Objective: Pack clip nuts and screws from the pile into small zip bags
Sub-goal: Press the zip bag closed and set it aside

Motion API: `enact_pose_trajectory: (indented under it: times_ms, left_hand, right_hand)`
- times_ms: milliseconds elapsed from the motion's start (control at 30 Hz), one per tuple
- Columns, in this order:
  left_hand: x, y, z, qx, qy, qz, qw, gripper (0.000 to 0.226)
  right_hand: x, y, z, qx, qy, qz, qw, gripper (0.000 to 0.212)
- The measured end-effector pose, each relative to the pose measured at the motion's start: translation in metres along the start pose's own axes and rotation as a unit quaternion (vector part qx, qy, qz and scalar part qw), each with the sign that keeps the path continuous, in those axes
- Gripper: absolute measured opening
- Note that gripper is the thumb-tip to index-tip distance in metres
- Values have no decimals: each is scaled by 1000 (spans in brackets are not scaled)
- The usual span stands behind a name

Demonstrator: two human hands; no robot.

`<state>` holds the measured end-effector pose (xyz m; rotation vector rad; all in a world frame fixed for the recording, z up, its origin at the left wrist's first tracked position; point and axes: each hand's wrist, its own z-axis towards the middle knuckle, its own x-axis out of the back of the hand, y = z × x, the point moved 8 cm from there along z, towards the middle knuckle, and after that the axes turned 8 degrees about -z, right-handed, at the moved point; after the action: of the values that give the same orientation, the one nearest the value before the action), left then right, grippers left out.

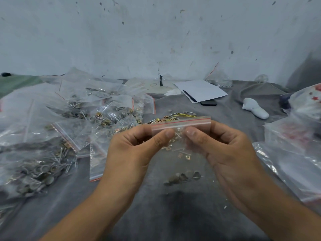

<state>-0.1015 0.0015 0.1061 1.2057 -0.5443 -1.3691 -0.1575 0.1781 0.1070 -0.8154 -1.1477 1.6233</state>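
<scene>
Both arms reach out from me over the grey cloth (173, 214). On the left I see a big heap of filled bags (73, 119). My left hand (132, 150) and right hand (227, 153) hold one small zip bag (180, 141) up between them. Each thumb and its fingers pinch the bag just under its red strip. Inside it I see clip nuts and screws. A small pile (173, 118) of loose ones lies just behind the bag.
</scene>
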Motion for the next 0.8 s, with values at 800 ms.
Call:
enact_pose_trajectory:
  times_ms: [800]
  left_hand:
    - [-2,0,-1,-36,-20,-8,999,16]
  right_hand:
    - [-2,3,-4,-26,-12,50,998,36]
